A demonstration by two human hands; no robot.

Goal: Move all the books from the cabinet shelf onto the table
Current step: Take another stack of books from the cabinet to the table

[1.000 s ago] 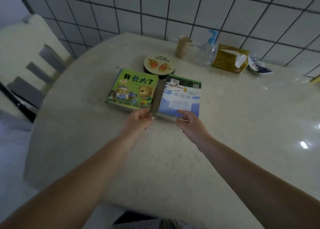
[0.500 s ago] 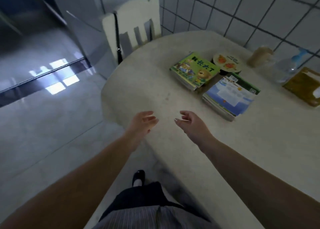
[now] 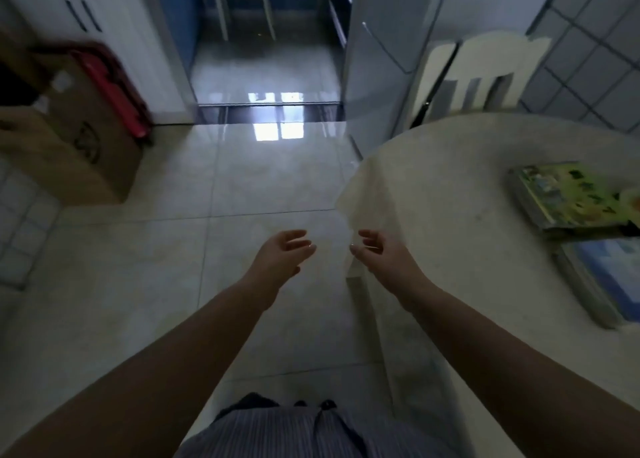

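**Q:** Head view: what does each grip hold?

**A:** Nothing. The left hand and the right hand hang side by side in front of the body, fingers loosely spread and palms turned toward each other. The left is over the floor; the right is over the near left edge of the surface.

**Q:** Where are the books?

**A:** Two stacks lie at the right edge of the frame, well in from the rim of the surface. The green-covered stack is the farther one, and the blue-covered stack is just beside it, nearer the body and partly cut off by the frame. The cabinet shelf cannot be identified with certainty in this view, so the number of books left there cannot be told.

**Q:** What could go wrong from here?

**A:** Three risks, all judgements. First, the floor is glossy and reflective, so a hurried step could slip. Second, a brown cardboard box with a red case behind it narrows the way on the left, and a pale chair stands by the far edge of the surface. A swung arm or a hip could catch either. Third, thin books carried as a loose stack may fan apart and slide out unless both hands clamp them.
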